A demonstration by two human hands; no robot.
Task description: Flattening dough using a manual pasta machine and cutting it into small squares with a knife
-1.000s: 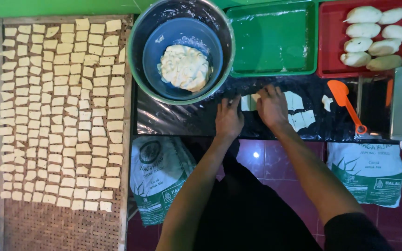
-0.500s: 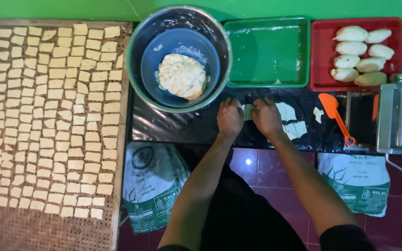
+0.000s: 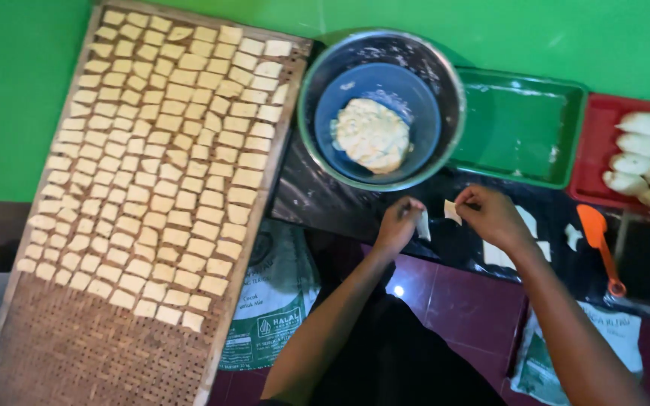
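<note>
Since a moment ago your hands part: left hand [image 3: 399, 224] and right hand [image 3: 490, 214] each pinch a dough square [image 3: 423, 225]; grip lightly.

**Setting: small home-style snack-making workspace**

Food preparation area, informal rather than industrial. Evidence: a long woven drying rack [image 3: 77, 353] covered in rows of small cut dough squares [image 3: 167, 150]; a steel bowl [image 3: 382, 109] holding a blue bowl with pale batter or filling [image 3: 372, 135]; a green tray [image 3: 519, 128] dusted with flour; a red tray [image 3: 603, 150] of shaped dough pieces [image 3: 645, 154]. Low dark table [image 3: 325, 203] over maroon floor tiles [image 3: 453, 293], printed flour sacks [image 3: 276, 301] beneath, bright green wall [image 3: 16, 90] behind.
</note>
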